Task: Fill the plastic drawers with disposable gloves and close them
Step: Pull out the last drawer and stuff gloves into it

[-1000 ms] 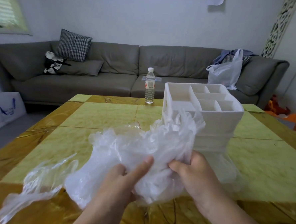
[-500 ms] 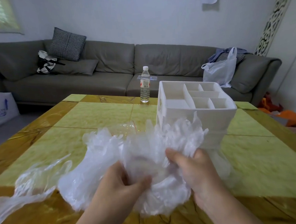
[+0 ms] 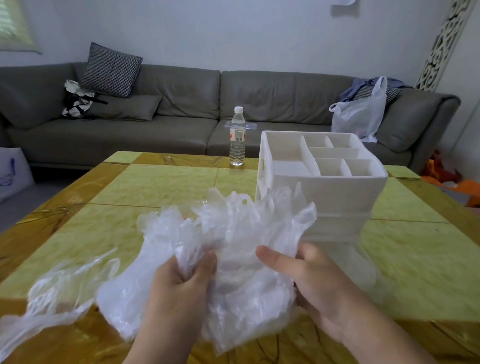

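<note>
A crumpled bundle of clear, thin plastic gloves (image 3: 237,255) is being held above the near part of the table (image 3: 155,187), just in front of the white drawer unit (image 3: 326,182). The left hand (image 3: 180,286) is pinching a fold of the film between thumb and curled fingers, and the right hand (image 3: 309,273) is gripping the bundle's right side, thumb lying across the front and fingers tucked behind. More loose gloves (image 3: 52,300), glossy and wrinkled, are lying on the table to the left. The drawer unit is standing upright on the table, a boxy matte plastic piece with an open top tray split into several square and oblong compartments; whether its drawers are open cannot be told, since the gloves are covering the front. The table top is showing polished yellow-green stone panels framed in amber bands. Beyond it a clear water bottle (image 3: 237,137) with a white cap is standing near the far edge; its red and white label is too small to read. Behind, a grey sofa (image 3: 172,101) is carrying a checked cushion (image 3: 111,70) and a white plastic bag (image 3: 361,115).
</note>
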### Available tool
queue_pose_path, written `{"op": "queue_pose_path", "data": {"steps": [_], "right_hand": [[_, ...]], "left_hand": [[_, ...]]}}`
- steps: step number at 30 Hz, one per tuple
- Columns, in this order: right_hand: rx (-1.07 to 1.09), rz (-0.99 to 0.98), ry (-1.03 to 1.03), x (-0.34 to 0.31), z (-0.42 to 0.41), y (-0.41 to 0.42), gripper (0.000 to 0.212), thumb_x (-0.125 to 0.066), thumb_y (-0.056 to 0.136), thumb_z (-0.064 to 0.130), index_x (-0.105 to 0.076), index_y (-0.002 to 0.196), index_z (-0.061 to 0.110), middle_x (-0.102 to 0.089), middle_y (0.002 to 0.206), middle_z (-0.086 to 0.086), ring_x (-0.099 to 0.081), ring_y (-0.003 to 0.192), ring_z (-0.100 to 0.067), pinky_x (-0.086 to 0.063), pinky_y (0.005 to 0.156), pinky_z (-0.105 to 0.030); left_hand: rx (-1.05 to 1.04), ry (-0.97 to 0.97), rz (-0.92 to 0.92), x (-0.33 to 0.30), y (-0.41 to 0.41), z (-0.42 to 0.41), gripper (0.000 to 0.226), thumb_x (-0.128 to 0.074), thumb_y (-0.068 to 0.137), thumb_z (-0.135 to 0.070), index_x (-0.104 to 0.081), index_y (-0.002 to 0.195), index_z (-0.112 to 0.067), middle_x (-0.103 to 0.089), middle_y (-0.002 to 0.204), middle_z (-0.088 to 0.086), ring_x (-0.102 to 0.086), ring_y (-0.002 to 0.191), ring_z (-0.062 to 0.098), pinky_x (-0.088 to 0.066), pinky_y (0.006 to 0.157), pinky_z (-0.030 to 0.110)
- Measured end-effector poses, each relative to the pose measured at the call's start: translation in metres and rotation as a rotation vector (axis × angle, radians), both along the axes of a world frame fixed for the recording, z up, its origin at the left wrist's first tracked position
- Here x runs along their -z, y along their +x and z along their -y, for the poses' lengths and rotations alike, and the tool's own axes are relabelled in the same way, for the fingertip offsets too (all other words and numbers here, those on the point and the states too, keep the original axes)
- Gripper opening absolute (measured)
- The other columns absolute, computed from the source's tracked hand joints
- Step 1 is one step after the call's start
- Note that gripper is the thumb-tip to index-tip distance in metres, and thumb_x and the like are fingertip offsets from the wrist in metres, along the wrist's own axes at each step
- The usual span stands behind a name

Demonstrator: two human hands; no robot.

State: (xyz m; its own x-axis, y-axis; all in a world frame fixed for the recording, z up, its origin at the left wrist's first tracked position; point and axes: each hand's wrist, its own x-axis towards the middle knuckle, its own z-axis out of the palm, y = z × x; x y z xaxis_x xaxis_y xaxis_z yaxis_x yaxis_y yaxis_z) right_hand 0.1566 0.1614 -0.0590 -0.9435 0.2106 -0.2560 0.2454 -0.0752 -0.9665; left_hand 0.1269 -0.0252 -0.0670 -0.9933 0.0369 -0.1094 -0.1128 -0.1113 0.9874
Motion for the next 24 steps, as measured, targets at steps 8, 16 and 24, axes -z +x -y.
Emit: {"op": "queue_pose_path", "data": {"steps": [8,16,24], "right_hand": [[0.169,-0.108,0.258,0.006,0.001,-0.003,0.008,-0.078,0.095,0.019,-0.078,0.091,0.012,-0.081,0.085,-0.007,-0.079,0.079,-0.023,-0.063,0.067,-0.042],[0.054,-0.042,0.003,-0.006,0.005,0.004,0.026,-0.078,0.095,0.029,-0.076,0.103,0.004,-0.067,0.080,-0.021,-0.069,0.062,-0.031,-0.053,0.045,-0.036],[-0.067,-0.046,0.145,-0.001,-0.004,0.002,0.006,-0.070,0.097,-0.002,-0.070,0.094,0.004,-0.070,0.070,-0.008,-0.065,0.057,-0.024,-0.049,0.047,-0.033]], "left_hand": [[0.076,-0.062,0.193,-0.010,0.003,0.003,0.061,-0.081,0.071,-0.057,-0.063,0.094,-0.004,-0.063,0.068,0.009,-0.063,0.055,0.027,-0.051,0.059,0.041],[0.310,-0.117,-0.018,0.003,0.001,0.002,0.035,-0.071,0.097,-0.013,-0.067,0.066,0.003,-0.060,0.059,0.028,-0.060,0.046,0.029,-0.051,0.049,0.034],[0.187,0.009,0.063,-0.011,0.005,-0.001,0.024,-0.072,0.093,-0.021,-0.075,0.088,0.002,-0.071,0.066,0.022,-0.066,0.054,0.031,-0.056,0.051,0.037]]}}
